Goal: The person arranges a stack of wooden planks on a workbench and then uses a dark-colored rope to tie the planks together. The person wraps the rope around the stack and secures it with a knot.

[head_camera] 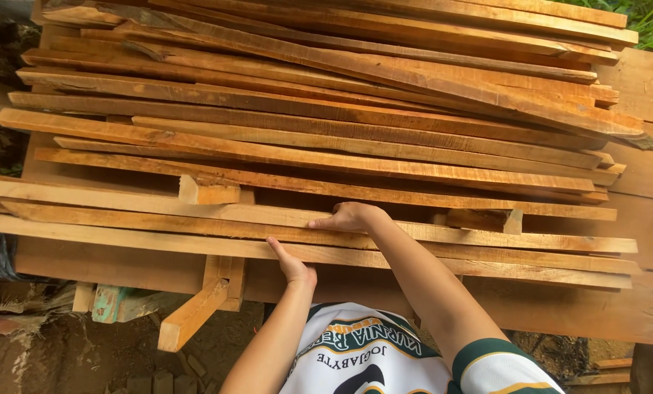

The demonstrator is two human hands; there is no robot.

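Outdoors, on bare dirt with green leaves showing past the far right corner, a rough wooden desk (636, 306) made of broad boards carries a deep stack of sawn planks (326, 95). Those planks are long, thin and orange-brown, laid roughly side to side across the desk, with their ends uneven and some edges ragged. Near the front of the stack, short wooden blocks (208, 192) sit between the layers and keep the upper planks off the lower ones.

Below the stack lie the front planks (487, 252), several long strips running the whole width of the desk along its near edge. The person's right hand (350, 217) rests palm down on top of these front planks, just below the stack, its grip loose with the fingers stretched toward the left and curled a little over the wood. The left hand (291, 264) sits just nearer than the right one, at the front edge of the lowest front plank; its thumb lies on top of the plank, and the fingers are hidden beneath, so how tightly it clasps cannot be told.

Under the desk, left of the left hand, a slanted wooden brace (193, 315) juts out toward the ground. The person wears a white jersey (363, 357) with green trim.
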